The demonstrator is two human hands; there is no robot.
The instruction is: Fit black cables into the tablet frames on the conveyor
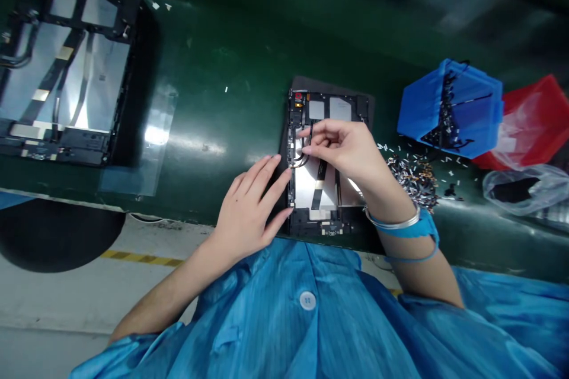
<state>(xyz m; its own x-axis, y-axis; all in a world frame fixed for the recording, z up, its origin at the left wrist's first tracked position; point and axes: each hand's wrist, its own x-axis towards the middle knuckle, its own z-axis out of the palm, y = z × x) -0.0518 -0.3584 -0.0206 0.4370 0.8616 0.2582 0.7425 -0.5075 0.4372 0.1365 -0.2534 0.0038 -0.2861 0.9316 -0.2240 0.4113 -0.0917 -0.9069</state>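
Note:
An opened tablet frame (326, 108) with silver shielding and black flex cables lies on the green belt in front of me. My left hand (251, 207) rests flat against its left edge, fingers together and extended. Over the frame's upper left part, my right hand (347, 151) pinches a thin black cable (306, 157) between thumb and fingers. A silver bangle and a blue wrist strap (411, 228) sit on my right wrist.
A second opened tablet frame (62, 71) lies at the far left on the belt, with a clear film sheet (146, 142) beside it. At right stand a blue bin (451, 106) of black cables, a red bin (528, 124), a plastic bag (524, 189) and a pile of small parts (413, 174).

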